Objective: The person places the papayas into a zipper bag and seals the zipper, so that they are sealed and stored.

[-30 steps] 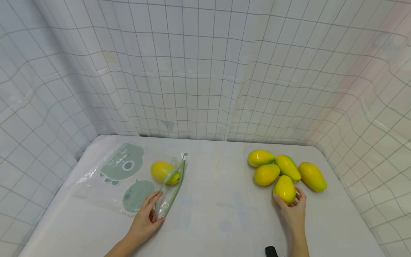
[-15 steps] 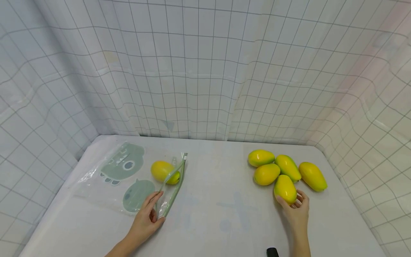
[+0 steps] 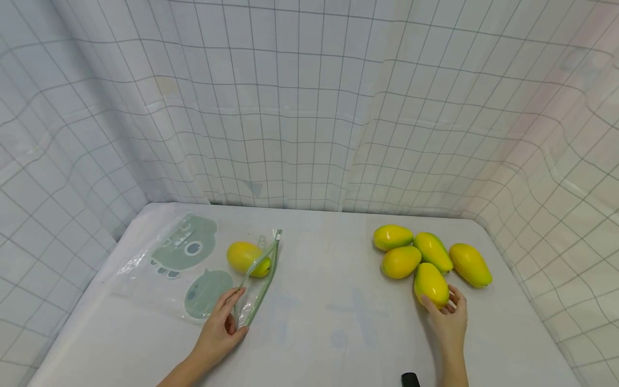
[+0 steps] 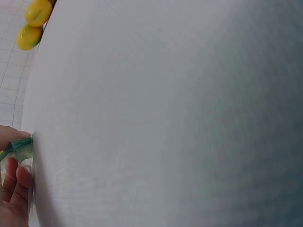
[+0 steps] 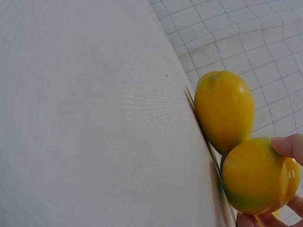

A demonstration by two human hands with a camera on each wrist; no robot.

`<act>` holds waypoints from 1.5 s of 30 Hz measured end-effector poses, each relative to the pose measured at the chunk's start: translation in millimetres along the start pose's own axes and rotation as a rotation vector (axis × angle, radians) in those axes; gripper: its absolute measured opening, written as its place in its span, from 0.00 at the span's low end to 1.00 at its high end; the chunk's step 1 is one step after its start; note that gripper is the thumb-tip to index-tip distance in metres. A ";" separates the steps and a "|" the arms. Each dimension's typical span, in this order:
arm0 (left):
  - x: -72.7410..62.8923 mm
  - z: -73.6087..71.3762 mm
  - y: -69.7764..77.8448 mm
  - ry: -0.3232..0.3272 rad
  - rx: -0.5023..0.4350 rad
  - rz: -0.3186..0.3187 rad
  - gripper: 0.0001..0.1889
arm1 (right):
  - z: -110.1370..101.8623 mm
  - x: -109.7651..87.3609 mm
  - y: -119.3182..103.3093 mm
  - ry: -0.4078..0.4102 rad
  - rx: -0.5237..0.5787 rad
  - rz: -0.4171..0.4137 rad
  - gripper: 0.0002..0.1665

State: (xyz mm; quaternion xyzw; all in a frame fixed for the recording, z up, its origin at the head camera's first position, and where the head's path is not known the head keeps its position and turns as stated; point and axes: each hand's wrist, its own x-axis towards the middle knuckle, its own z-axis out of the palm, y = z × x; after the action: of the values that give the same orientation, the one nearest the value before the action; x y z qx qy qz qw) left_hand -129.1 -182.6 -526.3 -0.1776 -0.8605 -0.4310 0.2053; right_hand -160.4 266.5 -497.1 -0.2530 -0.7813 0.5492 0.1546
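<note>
On the left lies a clear zip bag point(image 3: 145, 290) with green animal prints and a green zip edge. One yellow-green mango point(image 3: 244, 258) is in the bag near its mouth. My left hand point(image 3: 218, 329) holds the bag at the zip edge, thumb and index finger keeping the two strips apart; in the left wrist view the green zip point(image 4: 21, 144) shows between thumb and fingers. At the right, my right hand point(image 3: 448, 317) grips a mango point(image 3: 431, 286) from its near side, thumb and fingers around it. In the right wrist view this mango point(image 5: 255, 175) is close against the tabletop.
Several more mangoes lie just beyond the right hand, among them one at the far right point(image 3: 470, 265) and one at the near left of the group point(image 3: 401, 262). A small black object point(image 3: 410, 379) is at the front edge of view. Grid-patterned curtains point(image 3: 309, 107) surround the white table point(image 3: 319, 301).
My right hand has shifted slightly to the right with the mango it grips. The left hand, the bag and the other mangoes stay where they were.
</note>
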 end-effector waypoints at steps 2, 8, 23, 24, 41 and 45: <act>0.0 0.0 0.3 -0.001 -0.004 0.000 0.46 | -0.3 -0.5 -1.2 0.015 0.010 -0.003 0.42; -0.6 0.1 0.6 -0.002 -0.005 0.001 0.46 | -1.6 -2.2 -5.9 0.051 0.085 -0.025 0.41; -0.4 0.2 0.4 -0.003 -0.007 -0.009 0.46 | 23.7 -15.8 -28.0 -0.032 0.173 -0.261 0.38; -0.3 0.3 0.3 -0.004 -0.009 -0.010 0.46 | 26.7 -17.3 -29.2 -0.049 0.180 -0.273 0.38; -0.2 -1.9 -0.8 -0.018 -0.025 -0.045 0.44 | 89.6 -51.2 -45.4 -0.453 0.286 -0.331 0.41; 0.8 -2.2 0.7 -0.008 -0.034 -0.029 0.45 | 105.8 -59.8 -46.5 -0.536 0.296 -0.343 0.40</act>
State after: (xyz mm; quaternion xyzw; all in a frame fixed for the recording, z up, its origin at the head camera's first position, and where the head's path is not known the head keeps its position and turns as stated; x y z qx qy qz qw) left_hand -129.0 -183.9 -524.2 -0.1702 -0.8564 -0.4478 0.1926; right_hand -176.6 137.7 -488.3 0.0603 -0.7373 0.6693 0.0691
